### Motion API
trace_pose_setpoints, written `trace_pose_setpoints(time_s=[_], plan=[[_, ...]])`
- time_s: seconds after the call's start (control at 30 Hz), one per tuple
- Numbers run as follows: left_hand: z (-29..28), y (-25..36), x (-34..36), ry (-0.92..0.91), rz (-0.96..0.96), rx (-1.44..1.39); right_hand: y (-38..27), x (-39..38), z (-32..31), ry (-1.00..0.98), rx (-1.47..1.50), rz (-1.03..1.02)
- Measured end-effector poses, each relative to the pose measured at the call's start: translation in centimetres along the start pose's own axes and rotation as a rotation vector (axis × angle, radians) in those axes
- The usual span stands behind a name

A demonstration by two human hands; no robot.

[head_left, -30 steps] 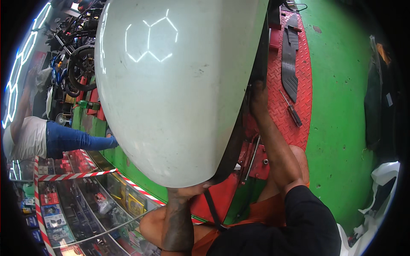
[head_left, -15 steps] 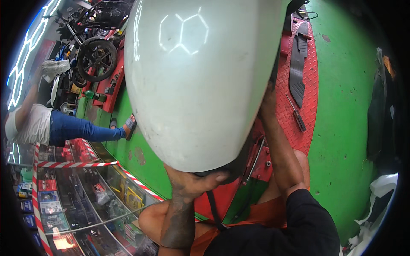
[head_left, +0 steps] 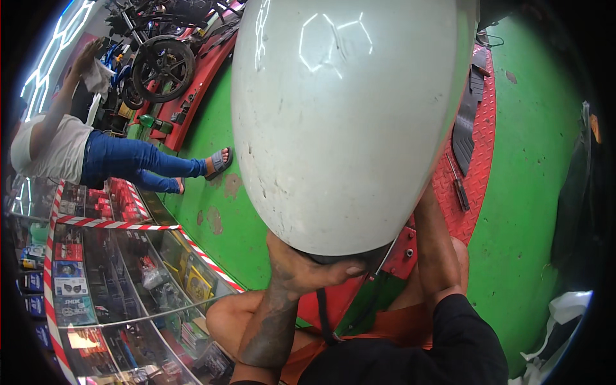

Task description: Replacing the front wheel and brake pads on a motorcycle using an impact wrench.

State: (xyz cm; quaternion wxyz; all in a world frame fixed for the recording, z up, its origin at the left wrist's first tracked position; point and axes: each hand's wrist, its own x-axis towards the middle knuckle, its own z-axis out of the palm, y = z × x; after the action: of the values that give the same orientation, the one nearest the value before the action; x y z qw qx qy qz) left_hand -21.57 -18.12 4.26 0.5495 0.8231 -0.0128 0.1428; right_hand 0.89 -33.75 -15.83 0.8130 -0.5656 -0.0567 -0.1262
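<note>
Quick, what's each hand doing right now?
Left hand: closed, holding the near end of the rounded, glossy white shell.
Right hand: hidden by the shell, grip cannot be told.

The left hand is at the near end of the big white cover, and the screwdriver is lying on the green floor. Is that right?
Almost! In the head view, the screwdriver lies on the red, bumpy plate. The left hand is indeed at the near end of the big white cover.
</note>
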Motion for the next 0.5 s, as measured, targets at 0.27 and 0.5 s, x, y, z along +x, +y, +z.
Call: trace_pose_setpoints(time_s=[0.27, 0.5], plan=[[1.9, -1.5, -0.3, 0.227, 0.019, -0.341, 0.4, 0.8, 0.2, 0.002, -0.002, -0.054], [0.3, -0.6, -0.9, 0.096, -0.134, -0.209, 0.3, 0.6, -0.2, -0.038, -0.041, 0.038]])
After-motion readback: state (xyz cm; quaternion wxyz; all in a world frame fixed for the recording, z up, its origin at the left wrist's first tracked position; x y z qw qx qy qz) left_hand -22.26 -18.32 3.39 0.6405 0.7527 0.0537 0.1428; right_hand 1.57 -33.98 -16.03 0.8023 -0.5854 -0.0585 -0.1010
